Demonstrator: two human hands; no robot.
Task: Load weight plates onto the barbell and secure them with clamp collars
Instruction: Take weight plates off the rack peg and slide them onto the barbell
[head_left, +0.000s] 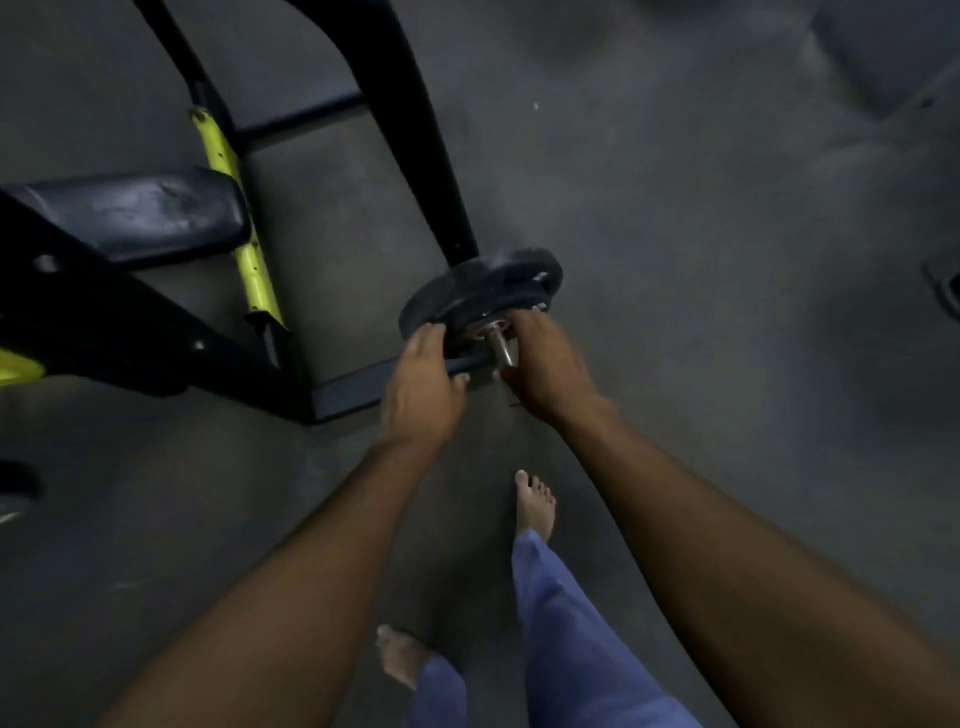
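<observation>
The person looks down at the end of a barbell sleeve (500, 347), a short silver stub pointing toward the camera, with black plates (483, 291) already on it. At least two plates show, stacked face to face, the nearer one slightly smaller in outline than the one behind. The left hand (423, 384) grips the near-left rim of the plates, fingers curled over the edge and thumb tucked below, so it is closed around the plate. The right hand (545, 366) reaches in from the right of the sleeve, its fingers pressed against the plate face just beside the bar; whether it holds a collar or only touches the plate cannot be told, as the fingers hide what lies under them. A small metallic part (540, 307) shows at the fingertips, too blurred to name. Behind the plates a black post (415, 130) of the rack rises up and to the left, and a dark base bar (374, 384) runs along the floor (701, 260) beneath the hands. To the left sits a padded seat (140, 218) on a yellow frame (249, 249). Below, two bare feet and blue trouser legs (561, 613) stand on the grey floor, the right foot (535, 506) ahead of the left foot (400, 654).
</observation>
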